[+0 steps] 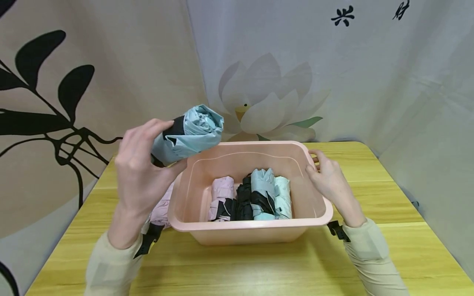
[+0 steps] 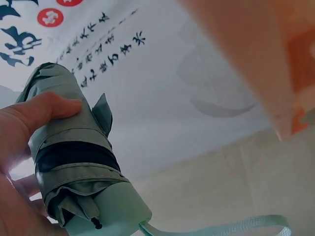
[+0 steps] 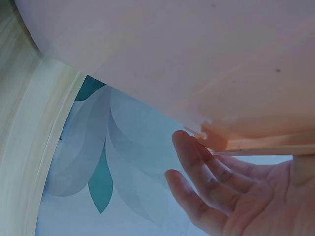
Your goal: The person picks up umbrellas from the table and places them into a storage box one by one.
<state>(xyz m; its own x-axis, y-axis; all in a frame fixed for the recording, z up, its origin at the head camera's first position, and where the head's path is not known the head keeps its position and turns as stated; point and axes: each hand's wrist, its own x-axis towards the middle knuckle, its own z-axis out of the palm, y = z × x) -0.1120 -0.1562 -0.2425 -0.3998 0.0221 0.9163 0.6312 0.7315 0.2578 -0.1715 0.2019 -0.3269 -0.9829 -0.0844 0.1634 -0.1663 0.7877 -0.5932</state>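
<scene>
Left hand (image 1: 135, 174) grips an umbrella (image 1: 201, 131) up by the bin's (image 1: 244, 237) left end, right hand (image 1: 330, 179) pinches its right rim, prob to steady it, more umbrellas (image 1: 262, 185) lined up inside, saving space I guess.

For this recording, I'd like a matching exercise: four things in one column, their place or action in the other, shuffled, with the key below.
Things
1. Left hand
2. Right hand
3. Basin
4. Black umbrella

Place or action
A. Stands on the wooden table
B. Lies between a lilac umbrella and a blue one
C. Holds a raised blue umbrella
D. Touches the pink right-hand rim

Pairs: 1-C, 2-D, 3-A, 4-B
</scene>
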